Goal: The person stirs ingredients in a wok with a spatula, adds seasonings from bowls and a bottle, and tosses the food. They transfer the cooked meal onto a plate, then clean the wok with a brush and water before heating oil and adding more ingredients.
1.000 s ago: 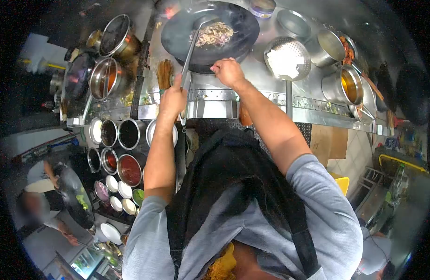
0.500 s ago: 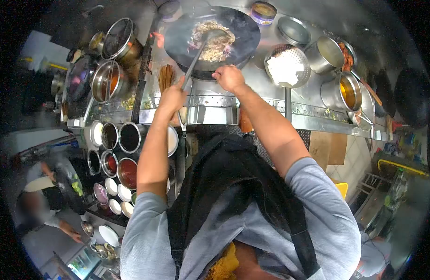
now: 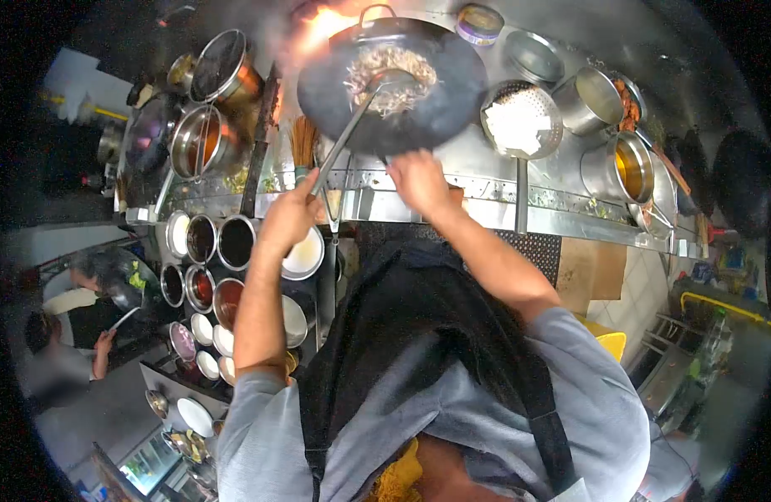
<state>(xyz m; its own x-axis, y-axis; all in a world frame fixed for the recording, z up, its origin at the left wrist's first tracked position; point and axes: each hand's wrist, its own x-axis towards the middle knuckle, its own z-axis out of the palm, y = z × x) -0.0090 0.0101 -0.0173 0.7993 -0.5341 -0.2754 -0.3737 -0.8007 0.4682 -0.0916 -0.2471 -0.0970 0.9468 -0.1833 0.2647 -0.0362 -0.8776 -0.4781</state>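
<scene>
A dark wok [image 3: 457, 88] sits on the stove, with my right hand [image 3: 419, 182] closed at its near edge, on the near handle. Pale, stringy food [image 3: 390, 58], like noodles or shreds, lies steaming in the wok. My left hand [image 3: 287, 222] grips the long handle of a metal ladle [image 3: 352, 125], whose head rests among the food. Flames [image 3: 328, 27] rise behind the wok's far left rim. Left of the ladle handle stands a bamboo wok brush [image 3: 303, 142].
A perforated strainer [image 3: 549, 109] holding white pieces sits right of the wok. Beyond it are metal pots [image 3: 593, 96] and a pot of yellow liquid [image 3: 628, 167]. Seasoning containers [image 3: 235, 243] crowd the left. A co-worker [image 3: 63, 351] stands at another wok, far left, holding a utensil.
The wok has shifted toward me and slightly right, its far handle now showing. Flames have flared up behind it. Both my hands have drawn back toward me, the left one also slightly left.
</scene>
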